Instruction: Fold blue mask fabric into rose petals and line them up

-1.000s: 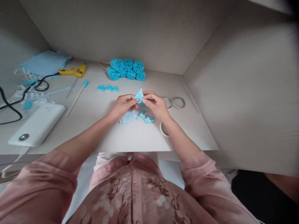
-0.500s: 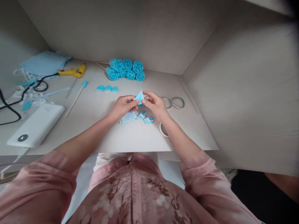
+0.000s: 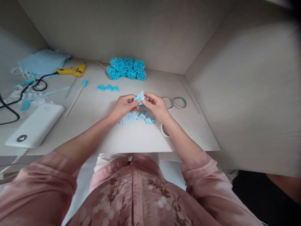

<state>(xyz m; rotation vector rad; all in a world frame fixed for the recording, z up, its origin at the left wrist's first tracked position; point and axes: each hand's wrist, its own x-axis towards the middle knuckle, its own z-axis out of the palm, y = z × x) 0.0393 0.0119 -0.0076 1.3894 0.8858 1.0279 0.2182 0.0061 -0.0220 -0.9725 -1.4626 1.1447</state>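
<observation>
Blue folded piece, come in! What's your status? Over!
Left hand and right hand: both pinching. Blue folded piece: held between their fingertips. Small blue-and-white pieces: nearby, not blocking.

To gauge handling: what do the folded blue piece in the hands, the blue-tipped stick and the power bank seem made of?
Folded blue piece: likely thin nonwoven fabric, matte; it holds a creased point. Blue-tipped stick: probably bare wood, pale tan and dull. Power bank: seemingly hard plastic, smooth white with rounded corners.

Two hands (image 3: 125,105); seven blue flowers (image 3: 128,64); three folded pieces in row (image 3: 108,88); one glue gun (image 3: 78,69).
</observation>
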